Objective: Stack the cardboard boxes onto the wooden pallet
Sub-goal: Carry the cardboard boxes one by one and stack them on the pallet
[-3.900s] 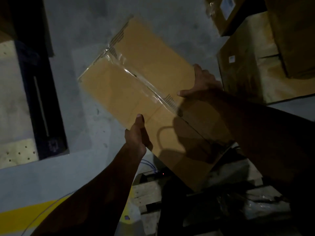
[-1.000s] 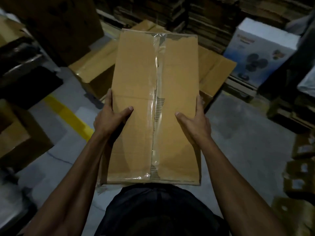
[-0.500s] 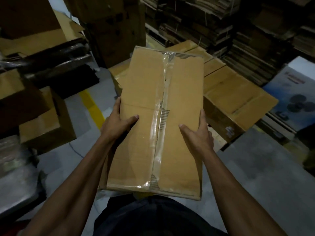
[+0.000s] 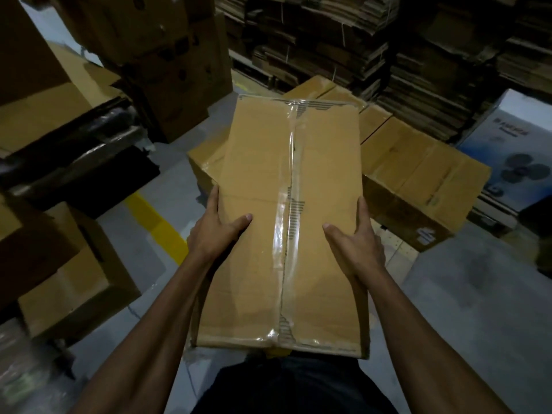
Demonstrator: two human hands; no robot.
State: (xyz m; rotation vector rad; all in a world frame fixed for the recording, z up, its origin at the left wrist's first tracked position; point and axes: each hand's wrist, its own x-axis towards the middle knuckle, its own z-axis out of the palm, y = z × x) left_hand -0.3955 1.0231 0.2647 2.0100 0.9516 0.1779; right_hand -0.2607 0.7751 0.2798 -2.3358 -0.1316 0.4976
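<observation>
Carried mid-frame at waist height, long taped cardboard box (image 4: 291,222) clamped between left hand (image 4: 215,234) and right hand (image 4: 357,243), thumbs on top, fingers down the sides; probably light yet bendy, best gripped at mid-length edges, above the boxes stacked behind (image 4: 418,171).

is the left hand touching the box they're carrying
Touching: the head view shows the left hand gripping the taped cardboard box's left edge, thumb on top.

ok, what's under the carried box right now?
Beyond the carried box, held by left hand and right hand, lie stacked cardboard boxes and grey floor. Whatever sits directly beneath is covered; no pallet is visible.
</observation>
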